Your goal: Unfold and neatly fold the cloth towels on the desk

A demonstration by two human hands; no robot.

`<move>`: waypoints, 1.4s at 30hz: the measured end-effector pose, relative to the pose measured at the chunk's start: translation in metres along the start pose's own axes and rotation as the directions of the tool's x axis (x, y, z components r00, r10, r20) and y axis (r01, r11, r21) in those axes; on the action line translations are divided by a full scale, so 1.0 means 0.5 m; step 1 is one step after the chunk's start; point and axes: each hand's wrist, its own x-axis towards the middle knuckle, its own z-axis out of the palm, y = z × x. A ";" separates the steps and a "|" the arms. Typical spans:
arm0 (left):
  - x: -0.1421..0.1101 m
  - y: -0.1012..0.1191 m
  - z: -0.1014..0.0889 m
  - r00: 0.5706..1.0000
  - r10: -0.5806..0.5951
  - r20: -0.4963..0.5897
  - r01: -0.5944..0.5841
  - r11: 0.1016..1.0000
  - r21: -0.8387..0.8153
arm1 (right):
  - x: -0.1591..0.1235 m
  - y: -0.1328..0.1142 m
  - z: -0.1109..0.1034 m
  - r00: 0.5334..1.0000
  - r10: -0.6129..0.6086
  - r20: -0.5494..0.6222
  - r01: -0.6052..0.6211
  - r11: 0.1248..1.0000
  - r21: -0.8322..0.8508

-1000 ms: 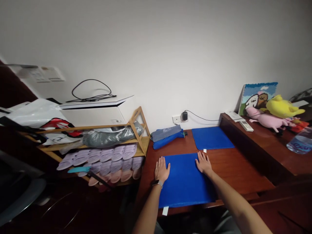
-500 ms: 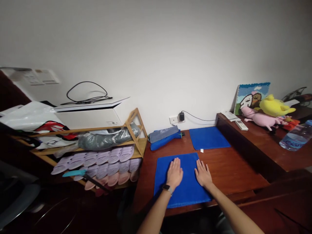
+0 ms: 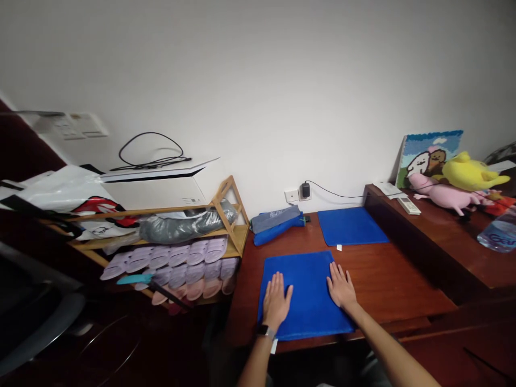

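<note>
A blue cloth (image 3: 308, 295) lies spread flat on the brown wooden table (image 3: 379, 285), reaching close to its front edge. On the cloth's left part rests my left hand (image 3: 276, 303), palm down with the thumb apart; a watch sits on that wrist. My right hand (image 3: 342, 287) lies flat along the cloth's right edge, fingers stretched. Neither hand grips anything. A white tag (image 3: 274, 345) shows at the cloth's near edge. Farther back, a second blue cloth (image 3: 351, 226) lies flat with a small white tag at its front.
Folded umbrellas (image 3: 278, 223) lie by the wall beneath a socket with a black charger (image 3: 305, 189). At left stands a wooden rack (image 3: 237, 236) with slippers (image 3: 173, 255) and a white box (image 3: 157, 191). Plush toys (image 3: 467, 172), a remote (image 3: 408, 205) and a bottle (image 3: 499, 234) occupy the raised right surface.
My left hand has slid left across the cloth toward its left edge, and the near tag has come into sight. My right hand stays by the right edge. The view has shifted slightly.
</note>
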 end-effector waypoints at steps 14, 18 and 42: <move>-0.066 -0.060 -0.049 0.971 0.087 -0.221 -0.091 0.996 -0.008 | -0.119 0.013 0.020 0.995 -0.033 -0.097 0.031 0.999 -0.028; -0.081 0.037 -0.058 0.959 0.197 -0.206 -0.211 0.976 -0.047 | -0.168 0.026 0.061 0.996 -0.026 -0.089 0.025 0.999 -0.020; -0.037 -0.045 -0.033 1.000 0.017 0.010 -0.017 1.000 0.010 | -0.142 0.031 0.038 0.997 -0.051 -0.065 0.050 0.999 -0.010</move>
